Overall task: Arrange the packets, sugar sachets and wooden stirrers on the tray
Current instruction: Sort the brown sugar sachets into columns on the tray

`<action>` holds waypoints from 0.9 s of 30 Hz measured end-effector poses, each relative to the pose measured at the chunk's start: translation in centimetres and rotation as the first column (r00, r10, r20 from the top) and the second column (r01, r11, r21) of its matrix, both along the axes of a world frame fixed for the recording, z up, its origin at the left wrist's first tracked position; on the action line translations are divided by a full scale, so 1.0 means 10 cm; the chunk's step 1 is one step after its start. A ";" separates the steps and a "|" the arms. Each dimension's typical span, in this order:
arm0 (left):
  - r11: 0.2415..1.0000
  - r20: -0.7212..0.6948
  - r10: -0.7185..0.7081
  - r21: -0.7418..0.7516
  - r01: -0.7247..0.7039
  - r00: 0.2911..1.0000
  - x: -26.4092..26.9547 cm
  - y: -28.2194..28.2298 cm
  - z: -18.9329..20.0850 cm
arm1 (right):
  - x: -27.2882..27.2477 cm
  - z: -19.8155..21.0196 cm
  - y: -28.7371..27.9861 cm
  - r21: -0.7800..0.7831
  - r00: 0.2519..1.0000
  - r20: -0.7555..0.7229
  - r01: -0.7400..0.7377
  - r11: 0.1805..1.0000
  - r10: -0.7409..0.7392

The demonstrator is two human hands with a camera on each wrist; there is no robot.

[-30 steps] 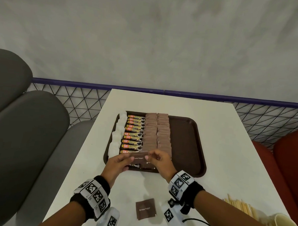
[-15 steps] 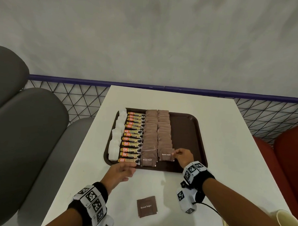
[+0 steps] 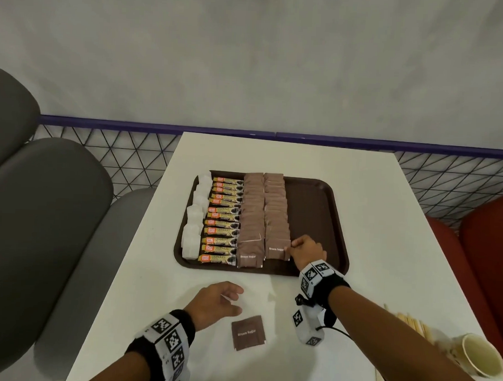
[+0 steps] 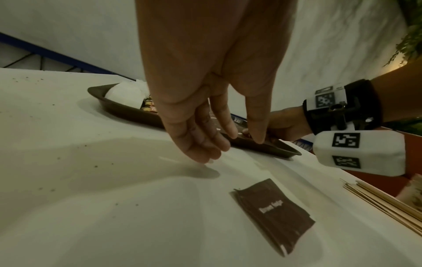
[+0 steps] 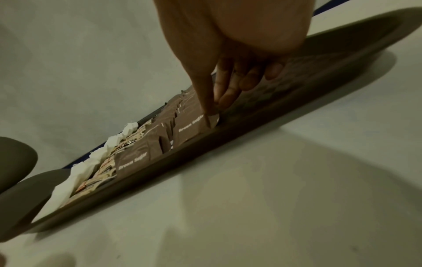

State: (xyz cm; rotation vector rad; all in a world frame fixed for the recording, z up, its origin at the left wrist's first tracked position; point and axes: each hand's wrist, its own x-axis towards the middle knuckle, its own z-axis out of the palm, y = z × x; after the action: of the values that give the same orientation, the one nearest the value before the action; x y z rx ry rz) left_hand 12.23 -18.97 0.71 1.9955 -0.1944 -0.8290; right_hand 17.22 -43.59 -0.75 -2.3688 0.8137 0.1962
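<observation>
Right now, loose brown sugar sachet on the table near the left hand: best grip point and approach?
Pinch the loose brown sugar sachet by its left edge, coming from above-left with the left hand. It lies flat on the white table, thin, with bare surface around it, so probably lift an edge first.

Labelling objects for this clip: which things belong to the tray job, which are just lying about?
Job:
tray
coffee packets
brown sugar sachets
loose brown sugar sachet
white sachets
wooden stirrers

Lying about:
paper cup
grey chair
red seat
</observation>
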 end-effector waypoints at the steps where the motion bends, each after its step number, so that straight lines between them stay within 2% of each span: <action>1: 1.000 0.008 -0.013 0.021 0.013 1.000 -0.02 -0.02 0.00 | -0.03 0.02 -0.01 -0.018 0.999 0.040 -0.015 1.000 0.016; 5: 0.978 0.032 -0.151 0.153 0.145 0.988 -0.13 -0.09 -0.04 | -0.28 0.13 0.05 -0.047 0.945 0.291 -0.138 0.989 0.146; 8: 0.931 0.084 -0.266 0.278 0.234 0.960 -0.25 -0.13 -0.09 | -0.64 0.13 0.10 -0.058 0.852 0.340 -0.404 0.913 0.399; 11: 0.871 0.141 -0.375 0.391 0.297 0.916 -0.35 -0.17 -0.09 | -1.01 0.13 0.09 -0.037 0.700 0.250 -0.683 0.729 0.668; 14: 0.815 0.167 -0.446 0.482 0.322 0.879 -0.41 -0.19 -0.11 | -1.28 0.17 0.06 0.039 0.559 0.033 -0.829 0.557 0.829; 17: 0.786 0.181 -0.474 0.528 0.321 0.862 -0.47 -0.20 -0.13 | -1.49 0.25 0.04 0.135 0.425 -0.092 -0.891 0.434 0.901; 18: 0.791 0.187 -0.468 0.525 0.315 0.864 -0.48 -0.21 -0.14 | -1.54 0.26 0.03 0.143 0.354 -0.132 -0.917 0.371 0.926; 21: 0.832 0.189 -0.414 0.475 0.286 0.890 -0.50 -0.21 -0.14 | -1.68 0.25 0.05 0.074 0.075 -0.196 -0.993 0.091 0.978; 23: 0.856 0.203 -0.377 0.450 0.256 0.904 -0.51 -0.20 -0.14 | -1.74 0.22 0.09 0.000 -0.074 -0.194 -0.997 -0.076 0.978; 25: 0.851 0.222 -0.376 0.466 0.241 0.899 -0.51 -0.20 -0.14 | -1.77 0.18 0.16 -0.075 -0.175 -0.187 -0.979 -0.192 0.967; 27: 0.846 0.233 -0.382 0.478 0.237 0.894 -0.50 -0.18 -0.14 | -1.76 0.16 0.23 -0.116 -0.236 -0.180 -0.959 -0.259 0.955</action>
State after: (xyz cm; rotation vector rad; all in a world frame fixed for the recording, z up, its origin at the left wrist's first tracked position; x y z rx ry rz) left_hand 7.21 -20.75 -0.65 2.5742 -0.5827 -0.7937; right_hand -0.37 -41.33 0.82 -2.5278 -1.5613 0.8125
